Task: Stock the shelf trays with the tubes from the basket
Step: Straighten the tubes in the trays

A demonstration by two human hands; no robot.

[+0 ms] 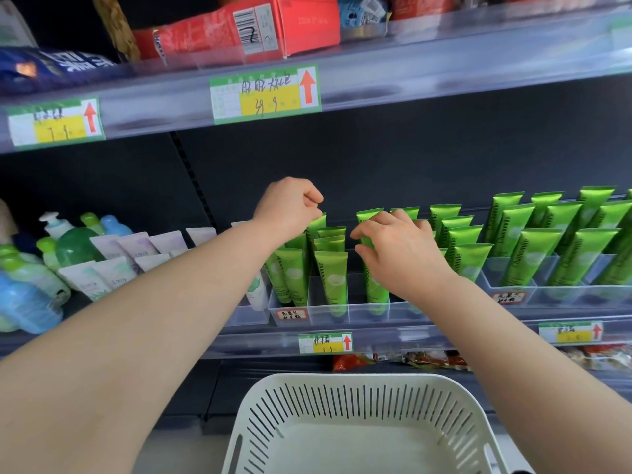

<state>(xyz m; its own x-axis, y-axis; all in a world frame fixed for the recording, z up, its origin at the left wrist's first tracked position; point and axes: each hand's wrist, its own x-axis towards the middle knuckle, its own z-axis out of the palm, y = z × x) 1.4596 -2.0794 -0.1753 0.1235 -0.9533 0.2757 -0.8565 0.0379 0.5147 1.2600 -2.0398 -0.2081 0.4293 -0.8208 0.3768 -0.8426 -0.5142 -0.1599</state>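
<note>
Presently, green tubes (331,278): stand cap-down in rows inside a clear divided tray (349,311) on the middle shelf; more of the same tubes fill a second clear tray (547,292) further right.
Left hand (290,208): raised above the back-left rows of the first tray, its grip clenched, thumb and fingertips pinched together right at the top edge of a rear tube; whether it truly holds that tube cannot be told.
Right hand (402,249): lies over the middle columns of the same tray, fingers curled down around the top of one green tube (376,295), whose lower half shows in the compartment beneath; the grip is grasping that tube.
Basket (359,429): white, slotted walls, low in the centre of view below the shelf edge; no tubes visible on the part of its floor that shows.
Tray labels: a small red-bordered handwritten tag (292,314) on the front of the first tray, another (509,297) on the second.
Shelf edge: a green and yellow price tag (325,343) with a red arrow sits below the first tray; a similar one (571,332) further right.
Left neighbours: white and pale lilac tubes (136,251) in rows, then green and blue pump bottles (51,254) at the far left.
Upper shelf: red boxes (239,29) and a blue packet (51,68), with two larger price tags (265,94) on its front rail.
Lower shelf: red snack packets (410,359), partly seen behind the basket.
</note>
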